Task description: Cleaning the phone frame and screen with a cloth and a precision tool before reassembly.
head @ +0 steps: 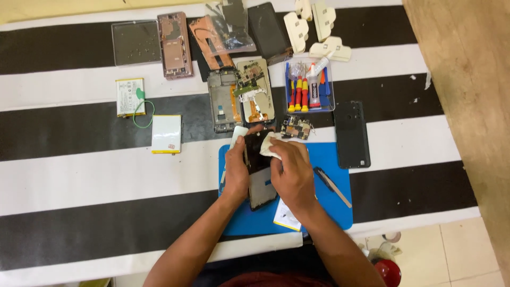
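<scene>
My left hand (236, 167) clamps the black rectangular phone frame (258, 172) on the blue mat (329, 212) while my right hand (291, 170), pinching a white wipe (269, 145), should rub lightly from twelve o'clock toward six.

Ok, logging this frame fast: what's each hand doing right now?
Left hand: closed on the dark phone frame.
Right hand: closed on a white cloth, pressed on the frame.
</scene>
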